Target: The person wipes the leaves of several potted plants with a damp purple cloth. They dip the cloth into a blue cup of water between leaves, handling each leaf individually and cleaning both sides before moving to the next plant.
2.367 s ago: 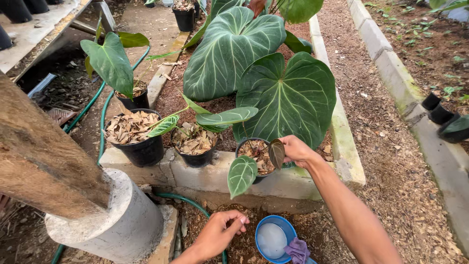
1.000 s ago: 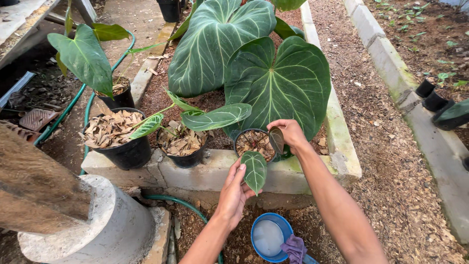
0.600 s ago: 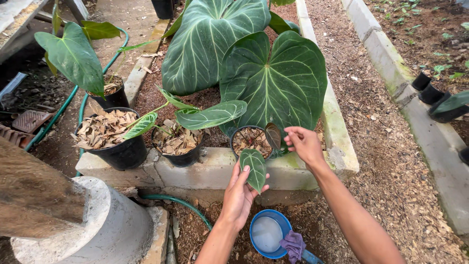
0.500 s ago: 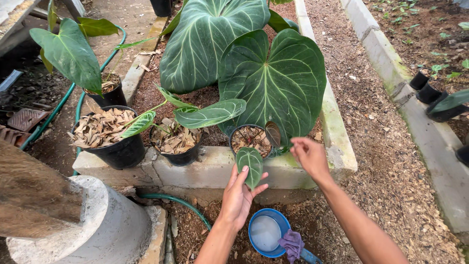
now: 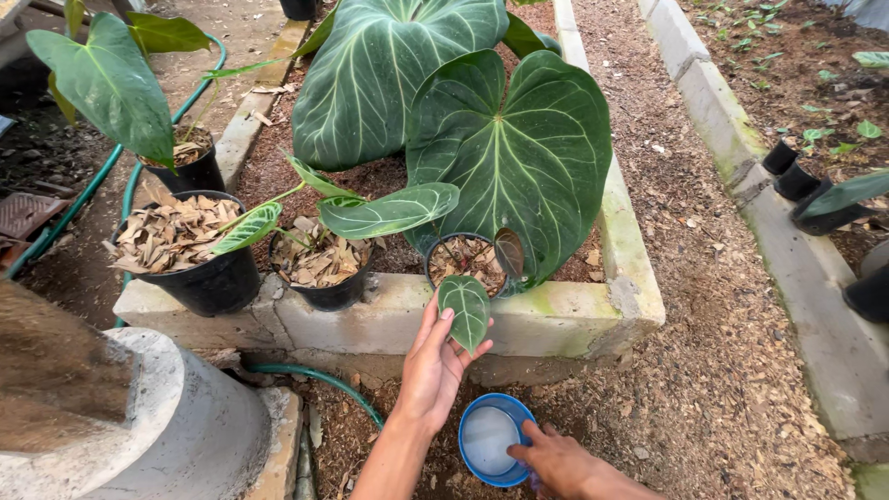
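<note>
left hand (image 5: 431,370) — open palm cradling the small hanging leaf (image 5: 466,310), its long axis pointing down from the small black pot (image 5: 466,262) just above | right hand (image 5: 554,457) — fingers on blue bowl (image 5: 491,440) rim, below-right of the leaf, grip unclear

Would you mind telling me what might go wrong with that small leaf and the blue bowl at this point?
The left hand cups the small drooping leaf; a pull might crease it or tip its small black pot, perched on the concrete ledge. The right hand grips the blue bowl by its rim, so it may spill.
</note>
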